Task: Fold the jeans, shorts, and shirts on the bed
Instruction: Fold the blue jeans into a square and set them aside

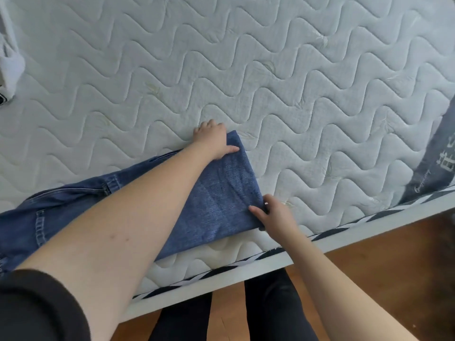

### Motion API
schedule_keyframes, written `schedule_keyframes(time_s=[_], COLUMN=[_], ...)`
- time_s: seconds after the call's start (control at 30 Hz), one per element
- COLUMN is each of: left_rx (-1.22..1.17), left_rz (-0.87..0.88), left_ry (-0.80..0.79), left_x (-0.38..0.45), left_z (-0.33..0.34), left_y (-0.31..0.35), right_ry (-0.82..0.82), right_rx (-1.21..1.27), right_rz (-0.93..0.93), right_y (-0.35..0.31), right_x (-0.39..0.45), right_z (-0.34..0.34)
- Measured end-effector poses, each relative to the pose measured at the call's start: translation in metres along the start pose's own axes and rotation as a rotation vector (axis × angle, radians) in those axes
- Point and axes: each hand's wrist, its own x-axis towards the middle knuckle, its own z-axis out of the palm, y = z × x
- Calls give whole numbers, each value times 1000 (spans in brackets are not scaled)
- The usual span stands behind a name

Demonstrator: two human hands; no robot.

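Currently: blue jeans [216, 193], folded end, on quilted mattress [295, 70].
Pinched at corners by left hand [213, 140] and right hand [273, 215]; white cloth [11, 62] far left.

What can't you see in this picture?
- Jeans: waist end cut off by the left edge; the left arm covers the middle.
- Left hand fingertips: hidden behind the far hem.
- White thing: cut off at the left edge.
- Grey label: print cropped and blurred.
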Motion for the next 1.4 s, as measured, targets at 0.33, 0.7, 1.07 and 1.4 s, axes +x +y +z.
schedule_keyframes(time_s=[0.33,0.7,1.07,1.4], left_rx=[-351,-528,-512,-807], left_rz=[136,198,320,-178], left_ry=[-73,200,471,538], left_x=[18,20,-61,-152], left_z=[-16,6,31,83], left_y=[3,42,-20,-132], right_ry=[27,238,-48,-271], right_rx=[159,-198,806,702], right_rz=[24,220,21,18], right_y=[22,41,-57,-144], right_x=[-5,-4,17,13], right_z=[-11,-42,-27,65])
